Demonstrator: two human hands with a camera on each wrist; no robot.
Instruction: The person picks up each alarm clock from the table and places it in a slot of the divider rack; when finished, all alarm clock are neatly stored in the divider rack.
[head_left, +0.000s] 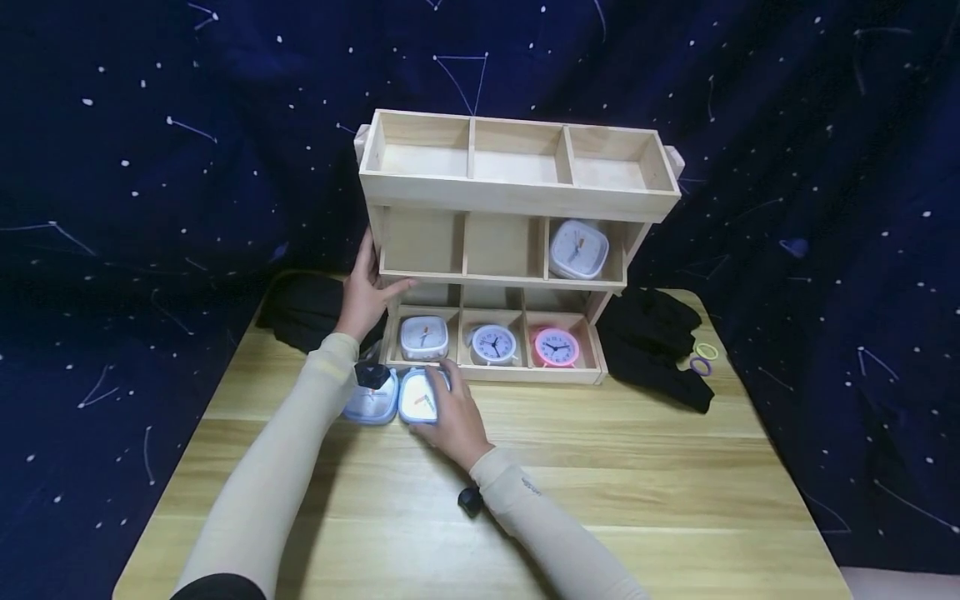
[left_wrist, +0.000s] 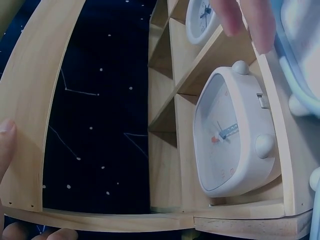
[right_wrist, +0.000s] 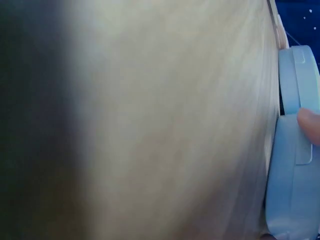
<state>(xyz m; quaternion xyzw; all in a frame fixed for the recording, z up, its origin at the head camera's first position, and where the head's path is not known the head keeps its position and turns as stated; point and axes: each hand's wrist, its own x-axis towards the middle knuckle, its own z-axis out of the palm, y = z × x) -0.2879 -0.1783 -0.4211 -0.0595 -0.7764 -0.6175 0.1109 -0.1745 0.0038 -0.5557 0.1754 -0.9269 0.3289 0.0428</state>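
At the left side of a three-tier wooden shelf (head_left: 517,200), my left hand (head_left: 365,296) holds its side panel by the middle tier, with the thumb across the front. My right hand (head_left: 456,417) grips a blue alarm clock (head_left: 418,397) on the table in front of the bottom tier, fingers over the top and thumb at the lower edge. Beside it, a second blue alarm clock (head_left: 372,403) is partly covered by the left wrist camera. In the left wrist view, a white squarish clock (left_wrist: 235,135) sits in the bottom left compartment.
A round white clock (head_left: 493,344) and a pink clock (head_left: 556,347) occupy the other bottom compartments. Another white clock (head_left: 579,249) stands in the middle tier's right compartment. Black cloth (head_left: 652,346) lies at both sides of the shelf, with yellow and purple rings (head_left: 701,367) at the right.
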